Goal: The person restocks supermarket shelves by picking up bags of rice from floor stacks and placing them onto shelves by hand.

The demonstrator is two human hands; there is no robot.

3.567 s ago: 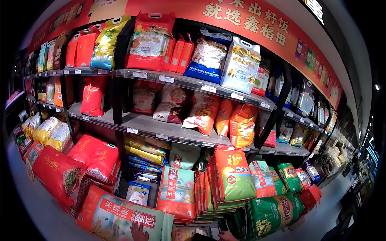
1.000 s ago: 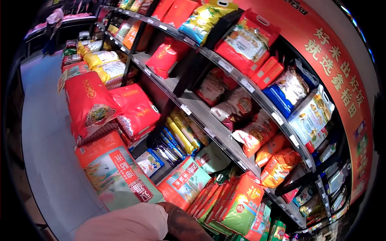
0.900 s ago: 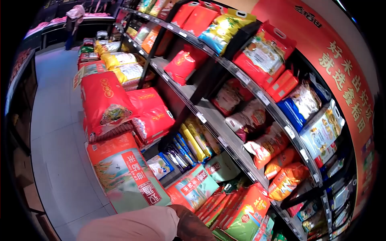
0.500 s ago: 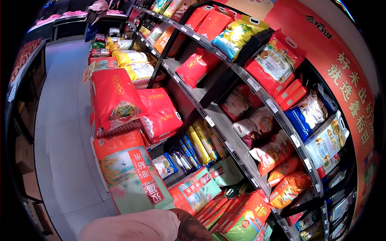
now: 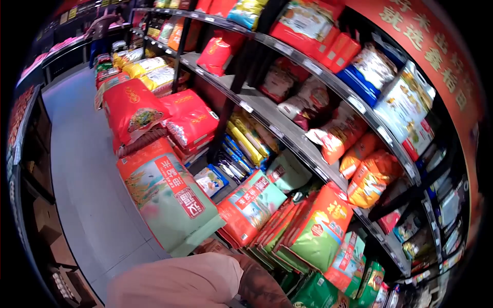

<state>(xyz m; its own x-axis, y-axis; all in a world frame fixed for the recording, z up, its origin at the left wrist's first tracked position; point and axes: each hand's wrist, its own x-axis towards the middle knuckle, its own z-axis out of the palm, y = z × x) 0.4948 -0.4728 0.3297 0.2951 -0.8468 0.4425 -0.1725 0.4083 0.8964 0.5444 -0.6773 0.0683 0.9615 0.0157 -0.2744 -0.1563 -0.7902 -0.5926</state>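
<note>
Neither of my hands can be made out. At the bottom of the head view, a pale pink sleeve point(image 5: 179, 280) crosses the frame, and part of a patterned arm point(image 5: 262, 285) comes out of it and runs off the lower edge. Nearest to the sleeve lies a large orange and pale green rice bag point(image 5: 174, 197) on top of a low stack. A small brownish patch point(image 5: 211, 246) shows beside its lower corner; I cannot tell what it is. Close to the arm, several red-edged rice bags point(image 5: 280, 226) stand in a row, with a green and orange bag point(image 5: 318, 231) at their front.
Red rice bags point(image 5: 133, 108) are piled farther along the aisle. Shelves point(image 5: 287, 128) with price tags hold more bags on the right. A tiled floor point(image 5: 82, 169) runs along the left, beside a dark display rack point(image 5: 31, 149). A person point(image 5: 102, 31) stands at the far counter.
The view has shifted, so the shelves sit higher and farther left. More green bags show at the lower right. The sleeve and arm stay at the bottom.
</note>
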